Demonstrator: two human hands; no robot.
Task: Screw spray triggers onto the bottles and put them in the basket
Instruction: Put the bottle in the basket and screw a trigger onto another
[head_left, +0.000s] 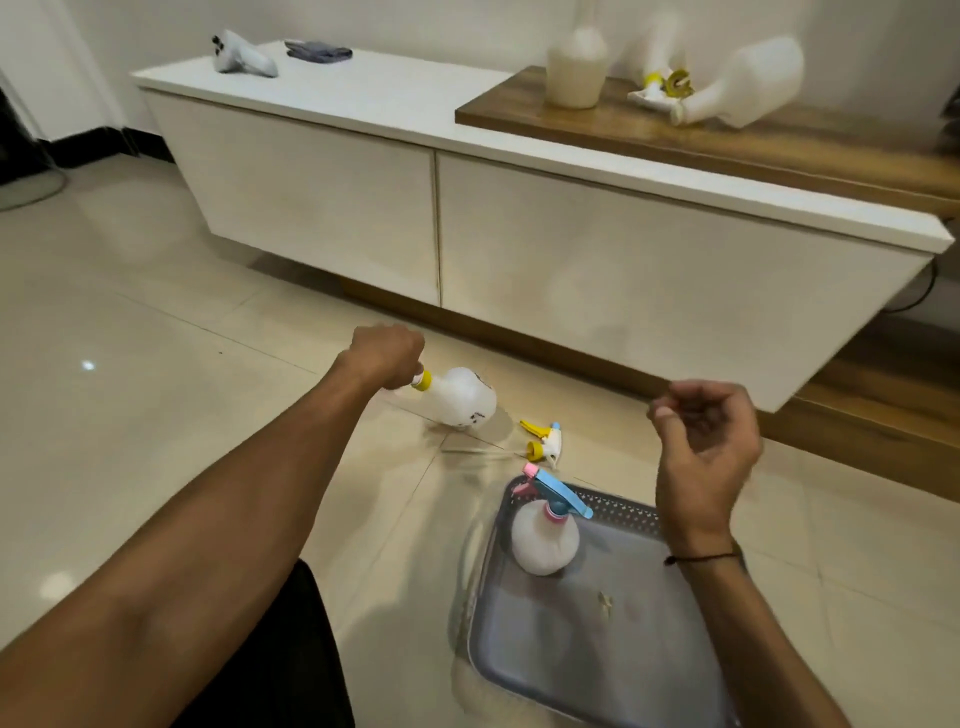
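Observation:
My left hand grips the top of a white bottle with a yellow collar, tilted above the floor tiles. To its right a loose yellow and white spray trigger lies on the floor. A grey perforated basket sits on the floor at the lower right. In it stands a small round white bottle with a blue and pink trigger on top. My right hand hovers above the basket's far right corner, fingers loosely curled, holding nothing.
A low white cabinet runs across the back. On its wooden top lie a white bottle on its side, a yellow trigger and an upright cream bottle. A controller and a folded cloth rest at its left.

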